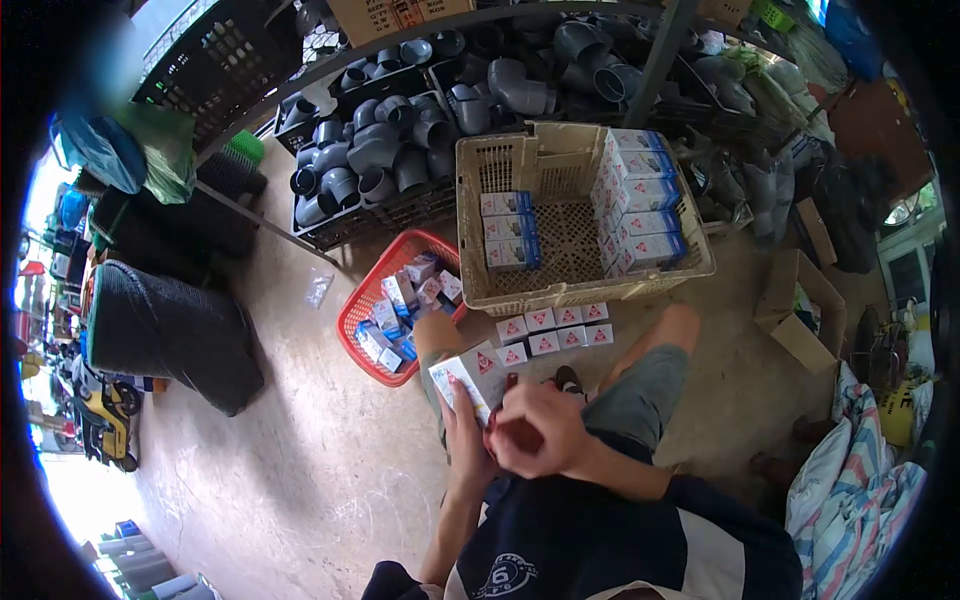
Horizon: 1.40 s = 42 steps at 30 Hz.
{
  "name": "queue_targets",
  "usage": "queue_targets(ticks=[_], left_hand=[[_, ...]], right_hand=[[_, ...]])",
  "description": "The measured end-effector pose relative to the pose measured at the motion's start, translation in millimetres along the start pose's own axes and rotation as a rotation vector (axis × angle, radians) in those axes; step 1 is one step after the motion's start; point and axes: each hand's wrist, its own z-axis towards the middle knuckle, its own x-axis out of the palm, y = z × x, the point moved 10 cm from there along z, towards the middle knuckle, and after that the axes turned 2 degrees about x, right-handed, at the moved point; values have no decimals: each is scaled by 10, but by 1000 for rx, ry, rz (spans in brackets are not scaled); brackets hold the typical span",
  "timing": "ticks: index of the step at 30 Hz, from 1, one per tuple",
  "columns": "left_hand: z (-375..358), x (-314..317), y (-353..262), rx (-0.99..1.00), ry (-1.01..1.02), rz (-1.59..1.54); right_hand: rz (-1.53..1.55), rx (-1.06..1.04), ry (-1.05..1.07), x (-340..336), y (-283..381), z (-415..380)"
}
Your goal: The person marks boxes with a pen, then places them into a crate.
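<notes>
My left hand [465,440] holds a white box [459,388] with red and blue print, tilted above my lap. Close beside it, at the box's lower right, my right hand [540,430] is curled; something red shows between the hands, too small to make out. Small white boxes [543,343] with red triangles stand in rows on the floor between my knees. Beyond them, a beige crate [590,292] holds stacked boxes [645,215] on its right and a shorter stack [510,228] on its left. A red basket [352,310] with loose boxes is by my left knee.
Black crates [400,212] full of grey pipe fittings [375,150] stand behind. A dark mesh roll [170,330] is at the left. An open cardboard box [800,310] and striped sacks [850,490] lie at the right. A small plastic bag [319,287] is on the floor.
</notes>
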Motion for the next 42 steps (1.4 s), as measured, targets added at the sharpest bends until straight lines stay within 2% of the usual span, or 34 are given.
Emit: queue_targets(ticks=[2, 3, 4, 6, 8, 9, 10, 12, 13, 15, 18, 20, 22, 24, 25, 27, 28, 30, 32, 34, 36, 37, 40, 41, 42], left_hand=[[-110, 205, -200, 61, 1, 223], [-127, 224, -130, 1, 17, 312], [-171, 383, -221, 139, 71, 285], [-174, 468, -302, 124, 23, 344], [25, 208, -138, 106, -35, 162], [-14, 423, -417, 158, 34, 179], [46, 250, -353, 59, -43, 175], [-43, 404, -496, 268, -29, 380], [-104, 477, -505, 270, -52, 315], [-154, 536, -455, 220, 36, 430], [-254, 789, -438, 203, 184, 520], [-356, 914, -491, 352, 222, 635], [-305, 778, -460, 231, 95, 512], [-272, 652, -386, 111, -34, 381], [-175, 599, -451, 208, -67, 344], [-116, 476, -432, 159, -90, 139], [-104, 446, -421, 134, -103, 37], [-110, 508, -353, 108, -31, 80], [-181, 575, -248, 75, 80, 35], [-201, 600, -58, -4, 202, 131], [-245, 721, -77, 89, 222, 255], [-216, 725, -42, 84, 229, 300], [-223, 869, 59, -118, 327, 24], [-247, 914, 97, -184, 355, -70], [-255, 864, 113, -177, 313, -24]], right_hand=[[23, 199, -36, -142, -244, 204], [66, 291, -97, -238, -334, 293], [110, 386, -159, -299, -415, 296], [62, 286, -203, -304, -338, 276], [-48, 117, -166, -256, -93, 122], [-41, 67, -144, -230, 24, 47], [-54, 37, -77, -185, 123, -2], [-7, 75, -94, -192, -14, -65], [38, 141, -108, -242, -82, -79], [123, 273, -144, -376, -231, 6], [160, 340, -406, -647, -447, 88], [190, 406, -481, -697, -536, 64], [295, 467, -526, -630, -500, -42], [118, 423, -331, -504, -447, -179], [83, 382, -237, -482, -277, -171], [-34, 245, -116, -453, -114, -186], [33, 334, -111, -452, -241, -234], [172, 507, -97, -414, -476, -313], [324, 610, -236, -518, -701, -302], [552, 695, -347, -589, -876, -241], [859, 755, -427, -583, -971, -190], [723, 670, -449, -663, -982, -162], [434, 617, -430, -765, -804, -102], [454, 647, -414, -690, -776, -113], [332, 563, -388, -691, -654, -59]])
